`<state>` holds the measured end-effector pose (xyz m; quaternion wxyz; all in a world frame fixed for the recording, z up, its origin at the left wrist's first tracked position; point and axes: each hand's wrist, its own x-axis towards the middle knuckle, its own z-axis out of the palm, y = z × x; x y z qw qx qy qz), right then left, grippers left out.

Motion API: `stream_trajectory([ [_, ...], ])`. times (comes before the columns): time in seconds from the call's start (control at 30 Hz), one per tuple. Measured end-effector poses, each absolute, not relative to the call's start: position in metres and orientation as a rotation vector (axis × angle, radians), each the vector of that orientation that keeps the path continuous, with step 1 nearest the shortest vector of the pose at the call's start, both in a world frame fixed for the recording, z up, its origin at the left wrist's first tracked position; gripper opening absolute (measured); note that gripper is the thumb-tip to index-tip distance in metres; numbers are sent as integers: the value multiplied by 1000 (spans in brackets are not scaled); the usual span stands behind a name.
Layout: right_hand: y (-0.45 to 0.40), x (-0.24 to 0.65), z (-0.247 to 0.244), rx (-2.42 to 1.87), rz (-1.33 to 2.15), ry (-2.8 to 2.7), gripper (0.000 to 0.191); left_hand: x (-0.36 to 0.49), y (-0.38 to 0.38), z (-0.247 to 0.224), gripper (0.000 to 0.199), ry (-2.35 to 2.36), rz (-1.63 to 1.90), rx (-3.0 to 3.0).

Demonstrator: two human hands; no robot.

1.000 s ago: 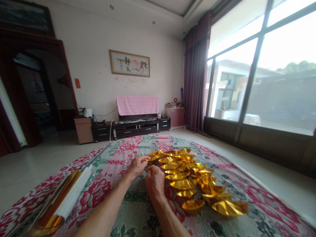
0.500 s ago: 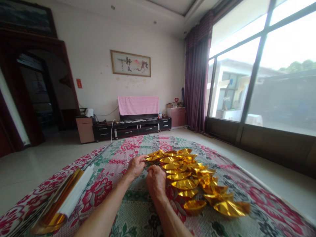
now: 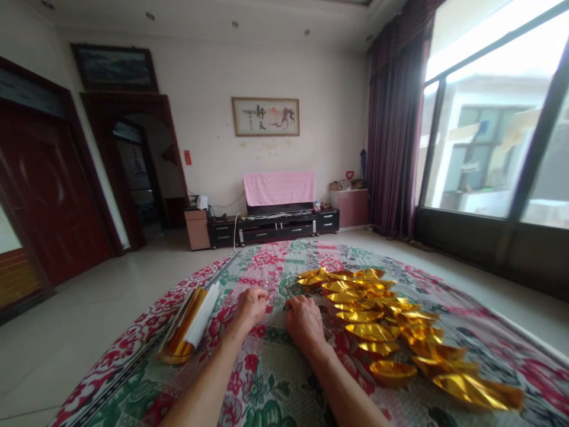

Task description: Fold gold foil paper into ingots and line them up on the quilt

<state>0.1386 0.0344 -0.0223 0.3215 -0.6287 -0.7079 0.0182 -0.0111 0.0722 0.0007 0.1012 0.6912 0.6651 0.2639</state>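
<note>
Several folded gold foil boat shapes [image 3: 371, 331] stand in rows on the right half of the patterned cloth [image 3: 262, 385]. My left hand [image 3: 251, 306] is over the middle of the cloth, fingers curled together; whether anything small is between them does not show. Just left of the foil shapes is my right hand [image 3: 306, 320], its fingers bent and pressed together, their tips partly hidden. A gap of cloth separates the two hands. At the left, a stack of gold foil sheets [image 3: 189, 326] lies with a white rolled sheet [image 3: 202, 317] along its right side.
Beyond the cloth stands a low black cabinet [image 3: 284, 228] with a pink towel [image 3: 279, 188] draped above it. A purple curtain [image 3: 393, 136] hangs beside the large window at right. A red door [image 3: 48, 190] is at the far left.
My left hand has come away from the foil shape at the back left of the rows, which now rests on the cloth. The view has turned left.
</note>
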Motion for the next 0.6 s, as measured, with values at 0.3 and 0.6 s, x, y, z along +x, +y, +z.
stream_trajectory([
  [0.3, 25, 104, -24, -1355, 94, -2014, 24, -68, 39, 43, 32, 2496, 862, 2069],
  [0.6, 18, 97, -26, -1276, 83, -2078, 22, -106, 44, 35, 39, 2616, 730, 1806],
])
